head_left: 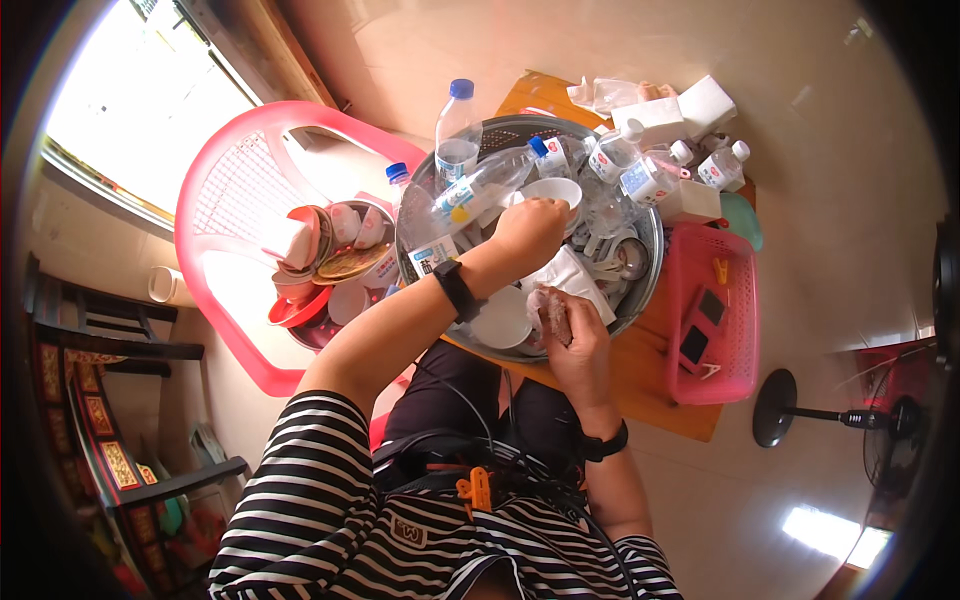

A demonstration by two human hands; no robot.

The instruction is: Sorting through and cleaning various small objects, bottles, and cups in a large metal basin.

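A large grey perforated metal basin [655, 247] holds plastic bottles, bowls, spoons and a folded white cloth or paper [574, 277]. Over its middle my left hand [532, 229] is at a white bowl [555, 193], fingers curled at its near edge; how they grip is partly hidden. My right hand [577, 337] holds a crumpled pale cloth or scourer [551, 313] at the basin's near rim. Just left of it lies another white bowl [501, 319]. A clear bottle with a blue cap [456, 142] stands at the back left, and another bottle [480, 184] lies across the basin.
On the left, a pink plastic chair [281, 116] bears a basin of bowls and plates [352, 259]. A pink plastic basket [750, 322] with clothes-pegs and dark-faced items sits right on the wooden table [652, 375]. White boxes [649, 120] are behind; a fan [776, 409] stands far right.
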